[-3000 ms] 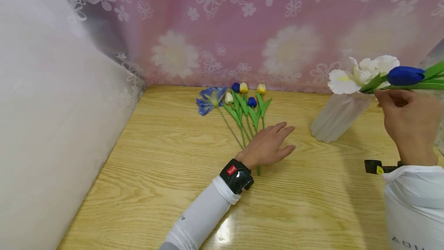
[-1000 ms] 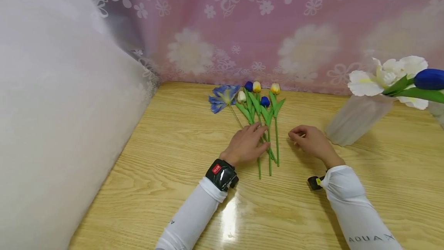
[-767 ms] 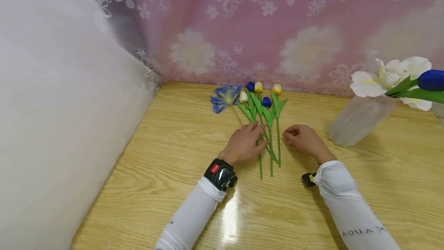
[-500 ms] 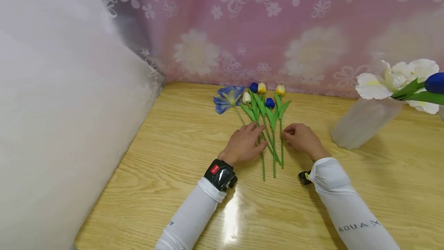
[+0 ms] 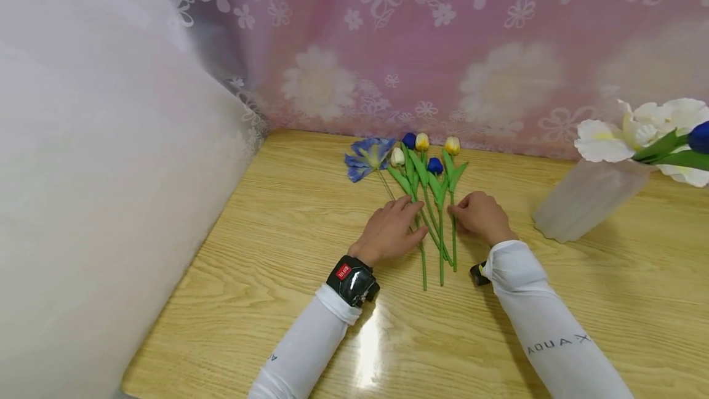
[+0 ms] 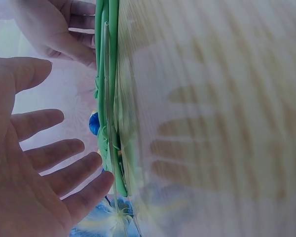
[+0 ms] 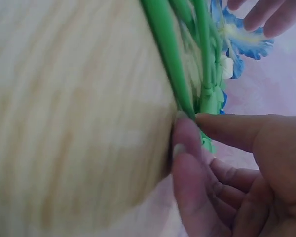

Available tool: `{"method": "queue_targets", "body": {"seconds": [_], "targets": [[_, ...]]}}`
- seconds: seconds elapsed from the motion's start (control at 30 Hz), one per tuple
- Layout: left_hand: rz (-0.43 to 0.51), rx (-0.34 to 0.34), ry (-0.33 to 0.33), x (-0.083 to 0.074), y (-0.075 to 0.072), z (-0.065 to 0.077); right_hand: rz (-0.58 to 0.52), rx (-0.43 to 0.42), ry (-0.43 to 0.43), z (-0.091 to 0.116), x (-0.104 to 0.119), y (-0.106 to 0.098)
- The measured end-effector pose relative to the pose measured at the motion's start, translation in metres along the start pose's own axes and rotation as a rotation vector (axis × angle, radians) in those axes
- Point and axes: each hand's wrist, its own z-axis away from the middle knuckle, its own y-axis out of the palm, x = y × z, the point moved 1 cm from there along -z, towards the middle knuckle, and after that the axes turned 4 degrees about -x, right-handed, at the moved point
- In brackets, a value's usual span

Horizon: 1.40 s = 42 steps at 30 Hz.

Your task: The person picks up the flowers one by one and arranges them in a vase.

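Observation:
Several artificial tulips lie side by side on the wooden table, stems toward the person. My right hand [image 5: 480,217] pinches the stem of the rightmost one, a yellow-and-white tulip [image 5: 452,145]; in the right wrist view thumb and fingertips meet at its green stem [image 7: 170,54]. Fingers spread, my left hand [image 5: 390,231] is held over the other stems and grips nothing, its palm facing them in the left wrist view. Near it lie two blue tulips, the nearer blue tulip [image 5: 435,166] among them, a white tulip [image 5: 397,157] and a large blue open-petalled flower [image 5: 368,157].
At the right a frosted vase [image 5: 589,199] stands, holding a white flower [image 5: 604,140] and a blue tulip [image 5: 700,137] that lean out past the frame. A pink floral curtain [image 5: 410,48] hangs behind the table [image 5: 266,226], with a white sheet [image 5: 138,140] at the left.
My right hand has come left from the vase, where the blue tulip now stands, to the rightmost stem and pinches it. The left hand has shifted slightly left. The view has turned right.

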Motion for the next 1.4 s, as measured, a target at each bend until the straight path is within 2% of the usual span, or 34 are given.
{"method": "queue_targets", "body": {"seconds": [0.27,0.47,0.6,0.83,1.13,1.4], "targets": [[-0.011,-0.007,0.0,0.001,0.001,0.002,-0.045,0.007,0.036,-0.005,-0.002,-0.002],[-0.005,-0.016,0.002,0.001,0.002,0.002,-0.207,0.051,0.077,-0.006,-0.006,-0.003],[-0.005,-0.015,0.007,-0.001,0.001,0.002,-0.284,0.039,0.092,-0.001,-0.011,-0.004],[0.01,-0.022,0.017,-0.004,-0.001,0.002,-0.345,-0.036,0.038,0.013,-0.007,-0.014],[0.013,-0.028,0.046,-0.009,-0.005,0.0,-0.403,-0.155,-0.084,0.03,0.006,-0.027],[0.012,-0.027,0.059,-0.013,-0.005,0.0,-0.348,-0.271,-0.162,0.042,0.011,-0.036]]}}
